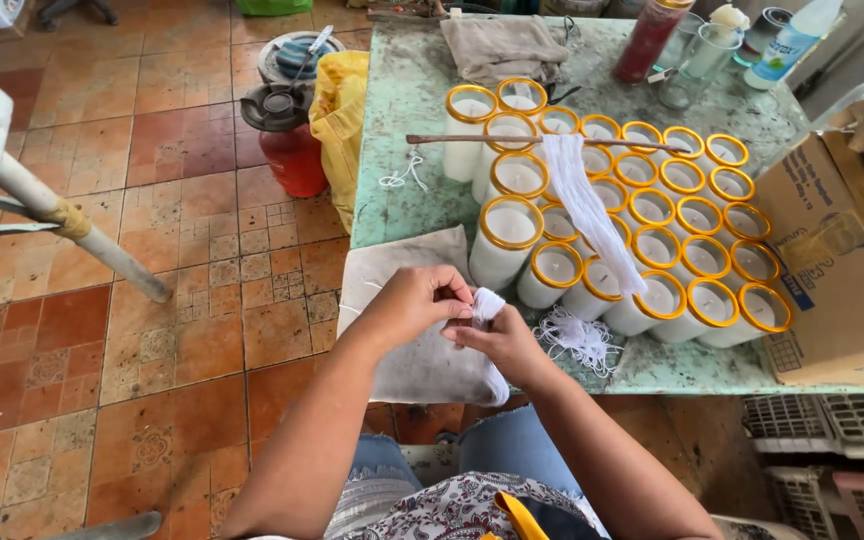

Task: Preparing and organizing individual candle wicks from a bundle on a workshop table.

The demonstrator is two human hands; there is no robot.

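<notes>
Both my hands meet over the near edge of a green table (407, 120). My left hand (417, 300) and my right hand (502, 345) pinch a small bundle of white wick strings (487, 305) between their fingers. Under them lies a grey cloth (407, 350) draped over the table edge. Just beyond stand several white candles in glasses with gold rims (632, 215), packed in rows. A thin stick (542, 141) rests across them with a hank of white wicks (587, 210) hanging from it. A loose pile of cut wicks (577, 340) lies by my right hand.
A cardboard box (837, 270) stands at the table's right end. A folded cloth (502, 45), a tall red candle (647, 40) and empty glasses (702, 50) sit at the back. On the tiled floor to the left stand a red gas canister (287, 140) and a yellow bag (340, 120).
</notes>
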